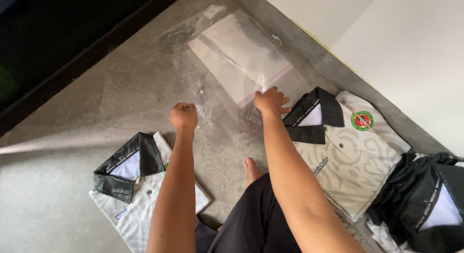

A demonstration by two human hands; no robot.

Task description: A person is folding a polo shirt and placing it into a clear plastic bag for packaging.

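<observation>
Clear plastic bag [227,74] flat on floor, long axis running away up-right. Both hands at near end: left hand [183,116] fisted on corner, right hand [270,101] pinching edge.

Clear plastic bags [227,64] flat on concrete floor [72,185]

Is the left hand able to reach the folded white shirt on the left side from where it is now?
Probably yes. The left hand grips the clear plastic bag, and the folded white shirt lies uncovered just below it.
</observation>
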